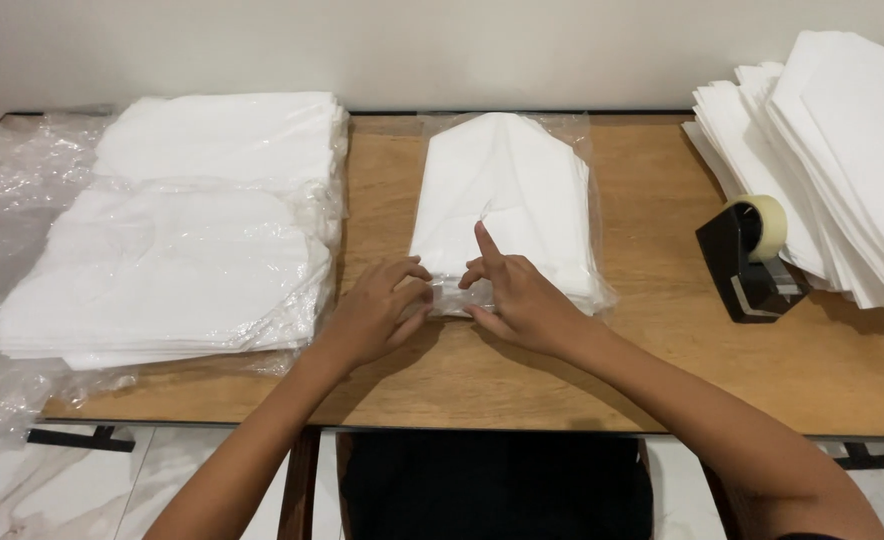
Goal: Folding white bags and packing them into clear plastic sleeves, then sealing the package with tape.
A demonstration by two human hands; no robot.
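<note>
A folded white cloth item in a clear plastic bag [507,195] lies in the middle of the wooden table [642,370]. My left hand [377,312] presses on the bag's near edge at its left corner, fingers curled over the plastic flap. My right hand [517,295] rests on the same near edge beside it, index finger stretched up onto the white cloth, the other fingers bent on the flap. Both hands touch the bag.
A pile of bagged white items [182,240] fills the table's left side, with loose clear plastic [2,200] beyond it. A black tape dispenser [747,255] with clear tape stands at right, before a stack of unbagged white pieces [842,150].
</note>
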